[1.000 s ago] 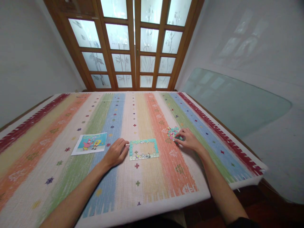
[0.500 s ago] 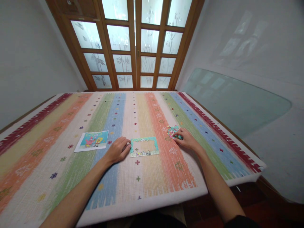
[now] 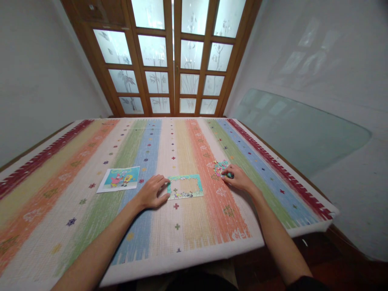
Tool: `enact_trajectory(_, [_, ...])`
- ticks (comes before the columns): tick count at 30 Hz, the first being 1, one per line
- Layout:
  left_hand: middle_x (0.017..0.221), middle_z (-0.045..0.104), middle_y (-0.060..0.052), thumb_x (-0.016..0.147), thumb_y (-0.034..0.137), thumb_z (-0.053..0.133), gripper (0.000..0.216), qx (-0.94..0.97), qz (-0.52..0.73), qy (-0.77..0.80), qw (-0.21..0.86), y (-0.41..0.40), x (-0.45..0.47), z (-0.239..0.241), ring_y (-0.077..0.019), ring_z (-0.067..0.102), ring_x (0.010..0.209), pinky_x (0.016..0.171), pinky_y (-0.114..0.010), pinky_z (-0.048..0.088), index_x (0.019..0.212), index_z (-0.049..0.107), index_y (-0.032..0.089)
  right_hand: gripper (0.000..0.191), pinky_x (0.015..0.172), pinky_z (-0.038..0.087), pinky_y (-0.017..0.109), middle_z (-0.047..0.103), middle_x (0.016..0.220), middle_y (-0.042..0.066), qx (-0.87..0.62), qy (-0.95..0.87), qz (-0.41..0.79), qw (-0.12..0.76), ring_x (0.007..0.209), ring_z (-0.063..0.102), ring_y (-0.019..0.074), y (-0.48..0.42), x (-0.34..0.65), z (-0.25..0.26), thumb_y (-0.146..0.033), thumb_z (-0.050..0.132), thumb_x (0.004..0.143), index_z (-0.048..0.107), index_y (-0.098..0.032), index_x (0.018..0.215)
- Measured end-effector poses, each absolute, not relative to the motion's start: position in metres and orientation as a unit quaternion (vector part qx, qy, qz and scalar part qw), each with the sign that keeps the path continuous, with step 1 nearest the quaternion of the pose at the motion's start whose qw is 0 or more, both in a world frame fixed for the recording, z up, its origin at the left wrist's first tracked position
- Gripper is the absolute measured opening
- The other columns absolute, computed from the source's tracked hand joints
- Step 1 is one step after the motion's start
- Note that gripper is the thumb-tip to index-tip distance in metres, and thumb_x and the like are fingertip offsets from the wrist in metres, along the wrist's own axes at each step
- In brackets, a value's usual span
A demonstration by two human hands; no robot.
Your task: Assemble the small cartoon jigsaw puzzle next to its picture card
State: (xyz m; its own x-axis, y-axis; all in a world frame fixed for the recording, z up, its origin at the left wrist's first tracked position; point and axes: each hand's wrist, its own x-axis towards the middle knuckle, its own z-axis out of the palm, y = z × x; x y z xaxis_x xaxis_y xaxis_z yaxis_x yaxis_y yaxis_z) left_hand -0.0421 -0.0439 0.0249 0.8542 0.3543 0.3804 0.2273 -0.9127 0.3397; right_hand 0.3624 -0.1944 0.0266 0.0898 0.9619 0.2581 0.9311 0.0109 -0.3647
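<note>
A partly assembled jigsaw puzzle [image 3: 199, 186] lies flat on the cloth, its border joined round a bare middle, with some pieces filled in along the bottom. At its left edge rests my left hand [image 3: 154, 192], thumb and fingers apart, fingertips touching the border. My right hand [image 3: 239, 178] is at a small heap of loose puzzle pieces [image 3: 220, 166] to the right. Its fingers are pinched together on puzzle pieces, some greenish ones showing under the fingers. The fingers partly cover what they hold. A printed picture [image 3: 119, 179] of cartoon figures lies left of my left hand.
A striped cloth [image 3: 194, 226] covers the wide table, whose front edge runs close to my body. Wooden doors with glass panes [image 3: 157, 83] stand beyond the far edge. A pale glass panel [image 3: 300, 129] is against the right wall.
My left thumb and fingers have spread apart at the puzzle's left edge. The right hand stays at the heap with its fingers shifting slightly. The camera view has moved a little.
</note>
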Motion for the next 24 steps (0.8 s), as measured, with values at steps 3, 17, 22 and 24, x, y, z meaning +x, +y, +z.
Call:
enact_trajectory(3, [0.089, 0.061, -0.007, 0.089, 0.035, 0.055, 0.031, 0.953, 0.227, 0.148, 0.138, -0.0434, -0.0421, 0.0236, -0.0249, 0.056, 0.083, 0.078, -0.040, 0.049, 0.112, 0.061, 0.016, 0.015, 0.080, 0.046, 0.036, 0.067, 0.085, 0.008, -0.704, -0.669, 0.046, 0.235, 0.084, 0.060, 0.0237, -0.1943, 0.3619, 0.0264, -0.031, 0.066, 0.082, 0.076, -0.020, 0.081])
enact_trajectory(17, [0.087, 0.060, -0.006, 0.090, 0.037, 0.057, 0.032, 0.954, 0.226, 0.138, 0.140, -0.0433, -0.0424, 0.0242, -0.0240, 0.055, 0.081, 0.075, -0.039, 0.047, 0.113, 0.060, 0.017, 0.011, 0.082, 0.046, 0.037, 0.065, 0.086, 0.008, -0.693, -0.670, 0.065, 0.257, 0.085, 0.061, 0.0241, -0.1940, 0.3631, 0.0228, -0.026, 0.066, 0.080, 0.074, -0.020, 0.082])
enact_trajectory(22, [0.087, 0.060, -0.006, 0.090, 0.039, 0.056, 0.034, 0.953, 0.226, 0.138, 0.147, -0.0435, -0.0416, 0.0255, -0.0243, 0.056, 0.082, 0.076, -0.039, 0.047, 0.115, 0.060, 0.016, 0.005, 0.080, 0.046, 0.037, 0.066, 0.085, 0.006, -0.679, -0.671, 0.069, 0.290, 0.081, 0.059, 0.0232, -0.1929, 0.3626, 0.0221, -0.023, 0.068, 0.075, 0.069, -0.020, 0.080])
enact_trajectory(24, [0.087, 0.060, -0.007, 0.090, 0.039, 0.055, 0.034, 0.954, 0.224, 0.137, 0.146, -0.0434, -0.0416, 0.0259, -0.0244, 0.056, 0.082, 0.076, -0.040, 0.047, 0.114, 0.060, 0.015, 0.005, 0.077, 0.046, 0.035, 0.067, 0.083, 0.006, -0.673, -0.672, 0.076, 0.299, 0.080, 0.059, 0.0231, -0.1927, 0.3617, 0.0223, -0.022, 0.069, 0.076, 0.067, -0.021, 0.080])
